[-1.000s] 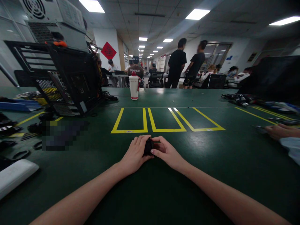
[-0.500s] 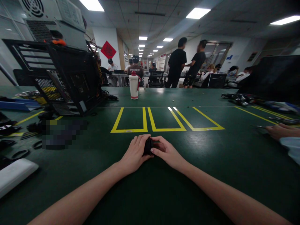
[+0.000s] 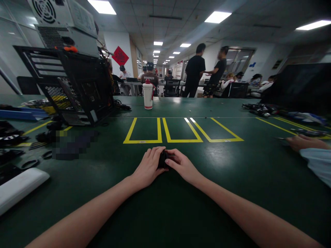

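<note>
A small black object, rounded and mostly covered by fingers, is between my two hands just above or on the green table; its exact kind does not show. My left hand wraps round it from the left, fingers over the top and thumb below. From the right, my right hand grips its side with thumb and fingertips. Beyond the hands, yellow tape outlines mark the tabletop.
An open black computer case carries a grey power supply at left. A white case and black rings lie near me. A white cup stands behind. At right, a co-worker's hand holds a thin tool.
The view has shifted slightly. Both hands keep their hold on the black object with almost no change of grip. The co-worker's hand at right has come slightly further into view.
</note>
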### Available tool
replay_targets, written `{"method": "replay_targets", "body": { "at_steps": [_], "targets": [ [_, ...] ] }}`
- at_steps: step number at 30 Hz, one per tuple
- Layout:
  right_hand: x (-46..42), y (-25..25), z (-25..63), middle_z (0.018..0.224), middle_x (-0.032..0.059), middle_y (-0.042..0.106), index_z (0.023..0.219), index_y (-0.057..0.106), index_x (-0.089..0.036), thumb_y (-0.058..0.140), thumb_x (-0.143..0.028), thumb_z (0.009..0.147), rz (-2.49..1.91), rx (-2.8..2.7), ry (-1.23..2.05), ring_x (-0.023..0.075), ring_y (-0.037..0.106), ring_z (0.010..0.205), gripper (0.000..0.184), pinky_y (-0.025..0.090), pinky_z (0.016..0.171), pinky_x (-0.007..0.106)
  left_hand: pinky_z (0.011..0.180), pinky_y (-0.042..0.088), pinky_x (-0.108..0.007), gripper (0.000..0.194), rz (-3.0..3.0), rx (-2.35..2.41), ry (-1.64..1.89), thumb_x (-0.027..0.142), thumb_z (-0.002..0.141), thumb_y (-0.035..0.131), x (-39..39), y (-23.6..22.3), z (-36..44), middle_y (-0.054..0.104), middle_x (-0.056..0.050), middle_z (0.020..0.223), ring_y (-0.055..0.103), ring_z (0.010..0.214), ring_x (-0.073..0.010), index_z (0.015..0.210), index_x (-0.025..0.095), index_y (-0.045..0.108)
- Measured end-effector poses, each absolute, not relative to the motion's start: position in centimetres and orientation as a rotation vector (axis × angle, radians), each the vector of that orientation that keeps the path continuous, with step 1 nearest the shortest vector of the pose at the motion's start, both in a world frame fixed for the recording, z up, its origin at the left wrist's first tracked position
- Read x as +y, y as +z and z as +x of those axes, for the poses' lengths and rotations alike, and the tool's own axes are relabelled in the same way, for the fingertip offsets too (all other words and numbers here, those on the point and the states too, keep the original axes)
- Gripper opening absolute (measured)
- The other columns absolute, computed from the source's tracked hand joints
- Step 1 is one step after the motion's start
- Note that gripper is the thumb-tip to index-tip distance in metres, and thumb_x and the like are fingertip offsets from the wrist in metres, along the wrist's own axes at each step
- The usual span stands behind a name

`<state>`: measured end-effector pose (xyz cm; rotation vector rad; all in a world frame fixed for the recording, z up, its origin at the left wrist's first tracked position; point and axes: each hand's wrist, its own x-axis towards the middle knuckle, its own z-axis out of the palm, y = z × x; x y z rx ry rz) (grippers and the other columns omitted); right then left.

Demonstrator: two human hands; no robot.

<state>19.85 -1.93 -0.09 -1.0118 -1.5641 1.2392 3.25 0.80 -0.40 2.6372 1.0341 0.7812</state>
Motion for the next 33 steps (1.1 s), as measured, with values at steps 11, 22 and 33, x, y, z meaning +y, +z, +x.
{"method": "replay_targets", "body": {
  "at_steps": [11, 22, 33],
  "targets": [
    [-2.28, -0.09, 19.52, 0.095, 0.0006, 0.052, 0.093, 0.047, -0.021, 0.053, -0.025, 0.074, -0.948, -1.584, 1.148, 0.0146, 0.052, 0.094, 0.02, 0.043, 0.085, 0.033, 0.083, 0.038, -0.04, 0.059, 2.651, 1.023, 0.822, 0.028, 0.071, 0.058, 0.36, -0.34, 3.22, 0.038, -0.006, 0.117, 0.042, 0.099, -0.0231, 0.12, 0.023, 0.025],
    [-2.28, -0.23, 19.67, 0.101, 0.0014, 0.051, 0.098, 0.046, -0.022, 0.059, -0.023, 0.069, -0.884, -1.57, 1.257, 0.016, 0.051, 0.099, 0.032, 0.041, 0.088, 0.035, 0.082, 0.037, -0.039, 0.059, 2.655, 1.011, 0.836, 0.027, 0.07, 0.059, 0.32, -0.4, 3.06, 0.039, -0.007, 0.115, 0.042, 0.097, -0.0225, 0.119, 0.022, 0.026],
    [-2.41, -0.08, 19.67, 0.103, 0.0029, 0.052, 0.1, 0.047, -0.02, 0.052, -0.026, 0.074, -1.008, -1.541, 1.204, 0.016, 0.05, 0.1, 0.027, 0.039, 0.09, 0.036, 0.081, 0.038, -0.039, 0.059, 2.634, 1.025, 0.817, 0.029, 0.071, 0.058, 0.29, -0.29, 3.03, 0.039, -0.007, 0.116, 0.043, 0.098, -0.0225, 0.119, 0.023, 0.025]
  ]
}}
